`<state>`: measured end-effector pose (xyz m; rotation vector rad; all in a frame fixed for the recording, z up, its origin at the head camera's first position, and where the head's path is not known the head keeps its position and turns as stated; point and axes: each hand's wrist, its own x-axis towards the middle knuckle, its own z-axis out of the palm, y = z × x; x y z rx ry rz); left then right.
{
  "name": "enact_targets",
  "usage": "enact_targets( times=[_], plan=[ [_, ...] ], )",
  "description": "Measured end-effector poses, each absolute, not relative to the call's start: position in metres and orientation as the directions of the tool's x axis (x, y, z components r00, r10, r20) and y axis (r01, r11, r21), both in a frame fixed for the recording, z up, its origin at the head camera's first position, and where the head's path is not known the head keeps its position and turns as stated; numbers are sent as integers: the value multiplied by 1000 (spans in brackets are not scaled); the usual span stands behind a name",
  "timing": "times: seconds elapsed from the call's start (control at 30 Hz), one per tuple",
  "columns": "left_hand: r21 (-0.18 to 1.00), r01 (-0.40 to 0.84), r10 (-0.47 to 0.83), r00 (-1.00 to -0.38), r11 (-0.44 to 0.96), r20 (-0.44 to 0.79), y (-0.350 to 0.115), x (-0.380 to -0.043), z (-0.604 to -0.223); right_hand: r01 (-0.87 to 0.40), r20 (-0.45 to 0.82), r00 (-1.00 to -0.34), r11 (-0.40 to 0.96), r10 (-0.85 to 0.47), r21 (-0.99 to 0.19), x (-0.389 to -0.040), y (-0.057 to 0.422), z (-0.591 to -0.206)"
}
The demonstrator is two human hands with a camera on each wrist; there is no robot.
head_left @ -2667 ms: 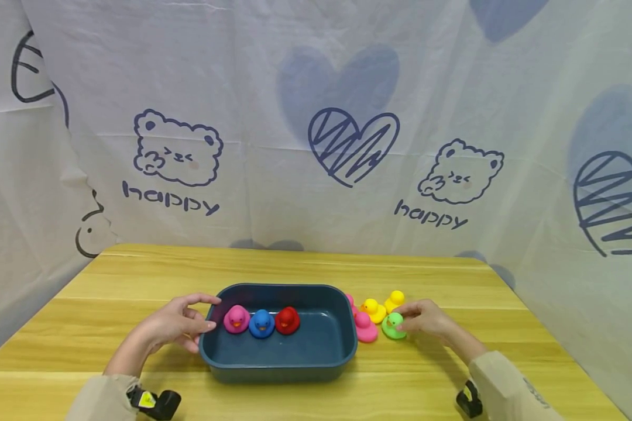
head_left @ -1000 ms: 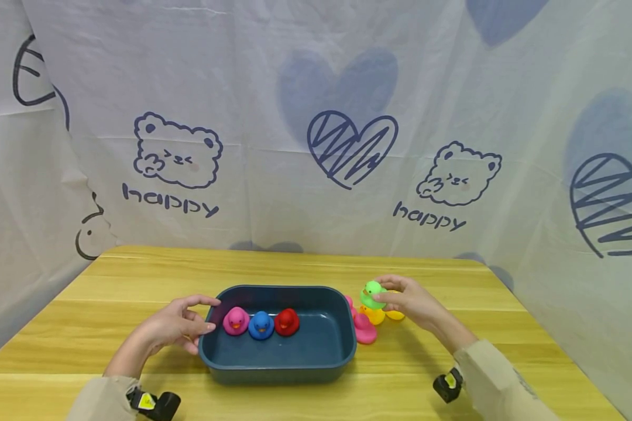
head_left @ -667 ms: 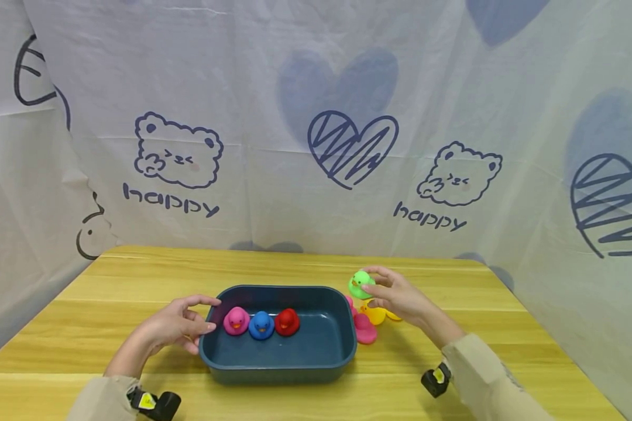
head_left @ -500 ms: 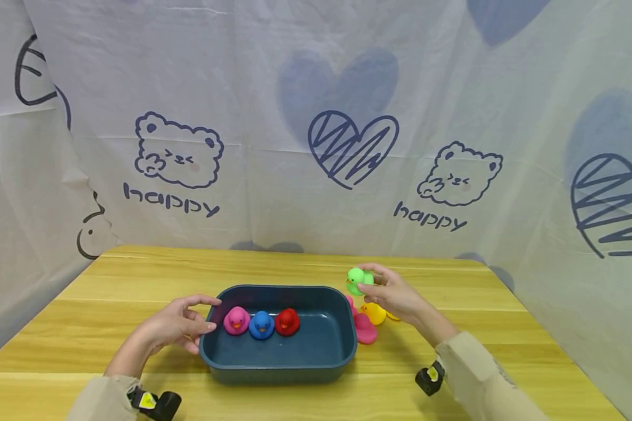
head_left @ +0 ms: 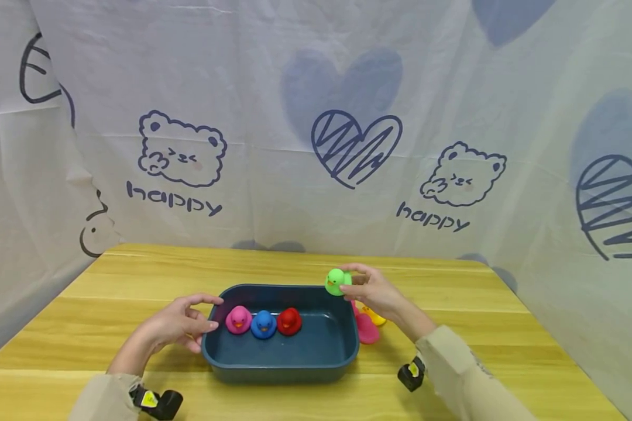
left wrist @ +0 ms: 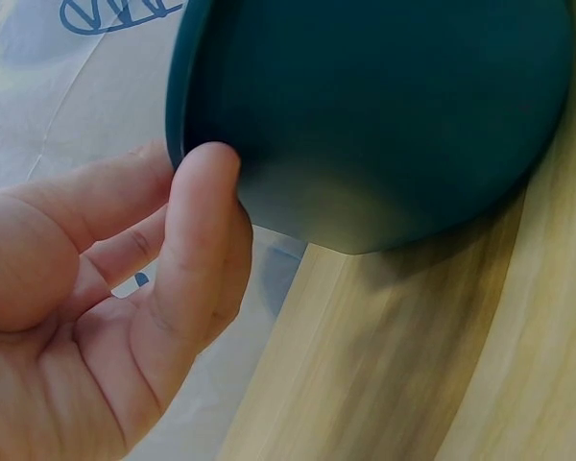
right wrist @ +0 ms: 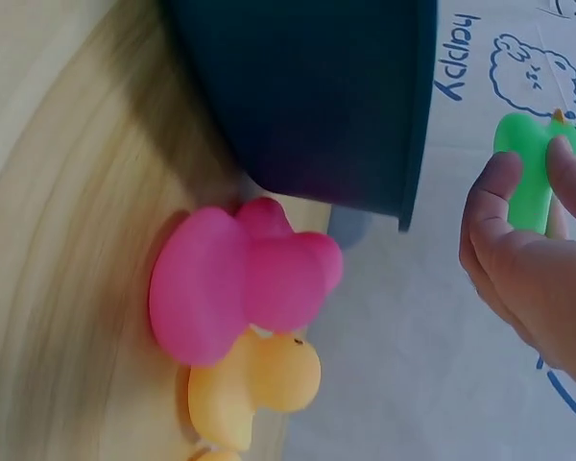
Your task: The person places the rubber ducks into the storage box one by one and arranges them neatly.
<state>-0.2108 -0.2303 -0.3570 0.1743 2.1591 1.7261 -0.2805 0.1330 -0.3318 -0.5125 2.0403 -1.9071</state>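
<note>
Our right hand (head_left: 375,289) pinches the green duck (head_left: 337,282) between thumb and fingertips and holds it up off the table (head_left: 479,351). In the head view the duck overlaps the back right corner of the tub (head_left: 279,375); the right wrist view shows a gap between the two, so we see that they do not touch. The duck is upright, its beak pointing left toward the tub's side.

Our left hand (head_left: 181,321) grips the left end of the tub, thumb and index finger at the rim and the other fingers bent below, outside the wall. Inside the tub we have three ducks in a row toward the left: a pink one (head_left: 239,320), a blue one (head_left: 263,324) and a red one (head_left: 289,321), all upright and facing us.

Just beyond the tub's right end, two more pink ducks (right wrist: 202,288) sit close together on the table, with a yellow duck (right wrist: 283,373) beside them; we catch only the edge of another yellow one (right wrist: 216,456). Behind the table we see a pale sheet (head_left: 263,88) printed with hearts, bears and "happy".
</note>
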Motion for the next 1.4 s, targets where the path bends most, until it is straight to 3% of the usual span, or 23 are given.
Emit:
enact_targets(
  times=[0.37,0.67,1.4],
  plan=[
    [962,-123,329,-923,242,-201,-230,-212,-357,23,-44,-936,63,-350,-998,-283,116,-336],
    [962,-138,317,-925,237,-210,-230,-210,-358,36,-47,-906,34,-421,-999,-276,103,-343],
    [961,-129,322,-924,243,-205,-229,-210,-356,36,-77,-916,110,-394,-993,-268,84,-356]
  ],
)
